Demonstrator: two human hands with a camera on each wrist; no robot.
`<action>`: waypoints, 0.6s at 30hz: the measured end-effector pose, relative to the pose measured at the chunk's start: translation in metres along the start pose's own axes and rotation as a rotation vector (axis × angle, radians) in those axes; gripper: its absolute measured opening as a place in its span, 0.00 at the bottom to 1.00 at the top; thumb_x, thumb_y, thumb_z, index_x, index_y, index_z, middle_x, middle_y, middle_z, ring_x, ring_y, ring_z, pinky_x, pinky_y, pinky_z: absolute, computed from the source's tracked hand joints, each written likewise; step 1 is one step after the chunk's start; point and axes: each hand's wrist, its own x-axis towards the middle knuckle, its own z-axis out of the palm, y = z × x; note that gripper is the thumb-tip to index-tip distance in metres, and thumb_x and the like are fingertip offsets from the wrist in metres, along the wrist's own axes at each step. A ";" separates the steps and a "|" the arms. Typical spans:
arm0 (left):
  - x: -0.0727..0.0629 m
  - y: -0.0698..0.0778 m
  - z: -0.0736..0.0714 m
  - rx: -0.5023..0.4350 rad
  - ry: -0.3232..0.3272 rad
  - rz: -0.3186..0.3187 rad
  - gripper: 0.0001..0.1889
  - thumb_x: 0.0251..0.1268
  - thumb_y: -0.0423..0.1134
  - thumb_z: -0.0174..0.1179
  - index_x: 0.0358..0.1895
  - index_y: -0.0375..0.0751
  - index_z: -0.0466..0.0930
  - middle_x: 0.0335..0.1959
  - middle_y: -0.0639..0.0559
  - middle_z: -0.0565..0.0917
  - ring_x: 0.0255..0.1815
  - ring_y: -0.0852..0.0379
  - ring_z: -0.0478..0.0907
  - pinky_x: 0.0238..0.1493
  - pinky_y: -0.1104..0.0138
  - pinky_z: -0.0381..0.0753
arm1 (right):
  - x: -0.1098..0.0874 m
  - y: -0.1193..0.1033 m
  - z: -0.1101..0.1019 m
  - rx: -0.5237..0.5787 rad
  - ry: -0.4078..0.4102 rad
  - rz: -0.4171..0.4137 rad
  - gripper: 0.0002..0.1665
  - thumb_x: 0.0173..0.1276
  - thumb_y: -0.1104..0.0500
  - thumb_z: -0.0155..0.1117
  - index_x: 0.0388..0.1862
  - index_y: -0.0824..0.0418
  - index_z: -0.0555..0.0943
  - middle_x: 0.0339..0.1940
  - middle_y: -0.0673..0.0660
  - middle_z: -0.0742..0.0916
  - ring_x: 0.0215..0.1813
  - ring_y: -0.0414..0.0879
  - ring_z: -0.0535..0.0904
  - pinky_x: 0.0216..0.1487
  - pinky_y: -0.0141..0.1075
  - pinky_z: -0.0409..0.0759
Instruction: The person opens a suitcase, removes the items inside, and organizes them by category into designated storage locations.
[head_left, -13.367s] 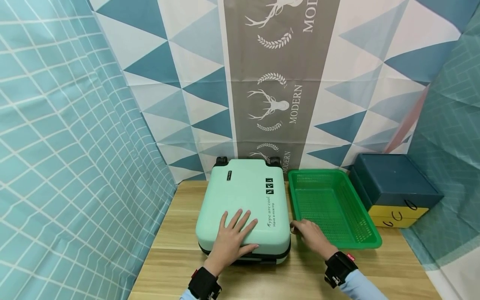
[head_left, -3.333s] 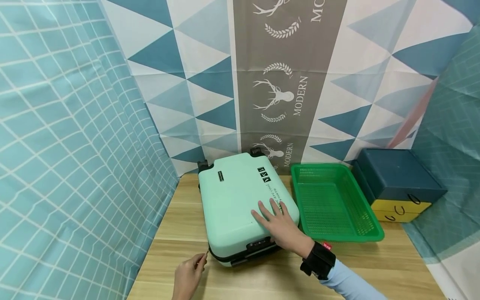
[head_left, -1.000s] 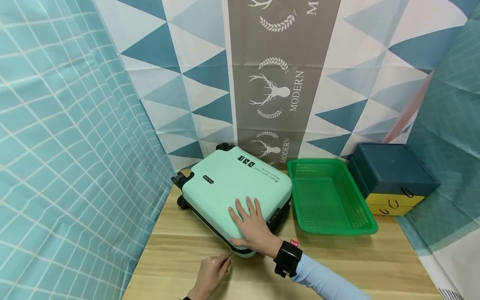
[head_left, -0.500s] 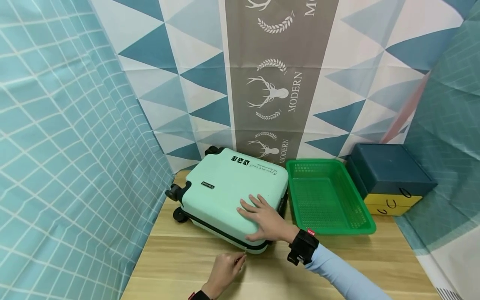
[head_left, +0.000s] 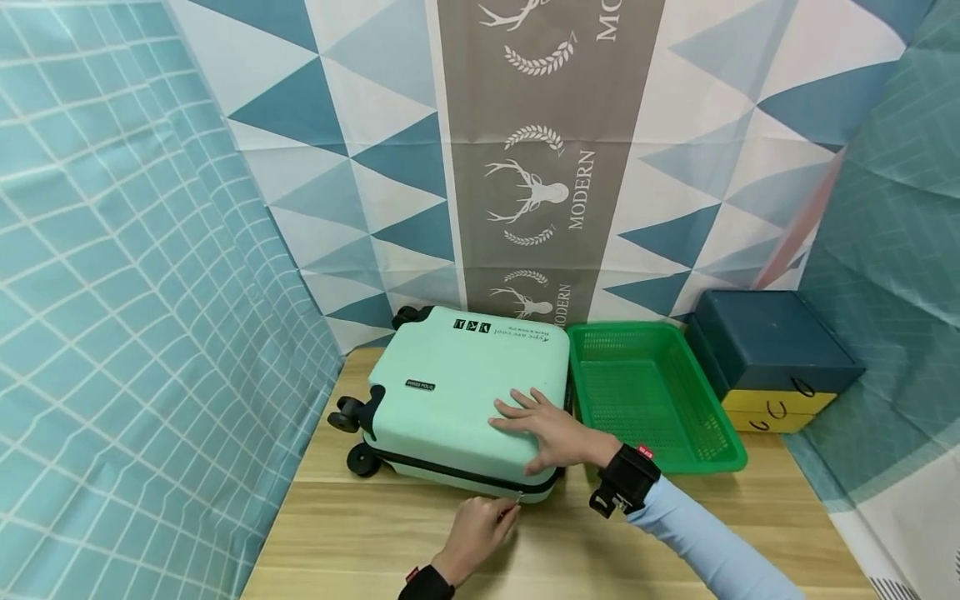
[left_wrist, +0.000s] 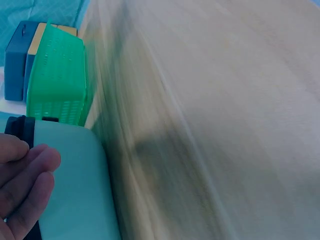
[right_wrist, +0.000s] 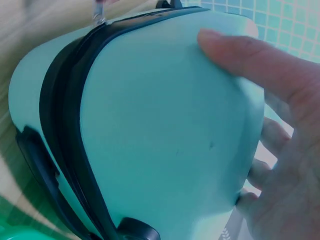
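Observation:
A mint-green hard-shell suitcase lies flat on the wooden table, its wheels pointing left. My left hand is at its near edge, thumb and finger pinching a small metal zipper pull by the near right corner. The black zipper band runs around the side. With fingers spread, my right hand rests on the lid's right part. In the left wrist view the fingers of my left hand show beside the shell, but the pull cannot be made out there.
A green plastic basket stands just right of the suitcase. Beyond it are stacked dark blue boxes with yellow fronts. Patterned cloth hangs behind, and a blue grid cloth hangs at left.
The suitcase has turned counter-clockwise, its wheels going from the back to the left. Earlier my left hand lay on the lid and my right was at the zip; they have swapped. Lately both shifted right.

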 end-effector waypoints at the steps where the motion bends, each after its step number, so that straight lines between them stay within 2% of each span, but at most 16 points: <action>1: 0.002 0.001 0.000 0.002 0.003 -0.004 0.06 0.65 0.33 0.66 0.29 0.45 0.87 0.15 0.63 0.76 0.15 0.79 0.60 0.20 0.83 0.56 | 0.000 0.000 -0.001 0.004 -0.007 0.006 0.55 0.48 0.51 0.84 0.75 0.57 0.68 0.76 0.63 0.66 0.77 0.65 0.51 0.73 0.62 0.44; 3: 0.005 0.002 0.001 0.006 0.004 -0.011 0.06 0.65 0.33 0.66 0.30 0.46 0.87 0.16 0.64 0.76 0.15 0.78 0.62 0.21 0.82 0.58 | -0.001 -0.001 -0.002 -0.010 -0.014 0.008 0.55 0.47 0.53 0.84 0.75 0.57 0.68 0.76 0.63 0.65 0.77 0.66 0.51 0.72 0.63 0.45; 5: 0.006 0.003 0.002 0.009 0.013 -0.017 0.06 0.65 0.33 0.66 0.30 0.46 0.86 0.17 0.63 0.77 0.16 0.77 0.65 0.21 0.82 0.61 | -0.003 -0.003 0.000 -0.068 -0.009 0.009 0.55 0.48 0.52 0.84 0.75 0.56 0.68 0.76 0.64 0.65 0.77 0.67 0.52 0.72 0.64 0.48; 10: 0.005 0.005 0.006 0.026 0.044 -0.048 0.06 0.62 0.32 0.68 0.29 0.46 0.87 0.18 0.62 0.80 0.17 0.75 0.71 0.22 0.82 0.67 | -0.005 -0.007 0.016 -0.245 0.091 0.010 0.52 0.55 0.39 0.77 0.76 0.53 0.67 0.76 0.64 0.66 0.76 0.67 0.55 0.70 0.64 0.53; 14: 0.004 0.005 0.008 0.013 0.048 -0.066 0.04 0.62 0.31 0.68 0.30 0.44 0.88 0.19 0.60 0.82 0.17 0.77 0.72 0.21 0.83 0.67 | -0.007 -0.006 0.027 -0.244 0.185 -0.001 0.51 0.57 0.37 0.74 0.75 0.53 0.68 0.75 0.64 0.67 0.75 0.68 0.56 0.70 0.65 0.50; 18: 0.005 0.004 0.007 -0.014 0.051 -0.050 0.04 0.63 0.31 0.67 0.31 0.42 0.88 0.18 0.59 0.82 0.16 0.78 0.70 0.19 0.84 0.63 | -0.006 -0.003 0.025 -0.197 0.227 -0.029 0.49 0.54 0.43 0.78 0.73 0.55 0.71 0.74 0.63 0.70 0.74 0.69 0.58 0.69 0.67 0.51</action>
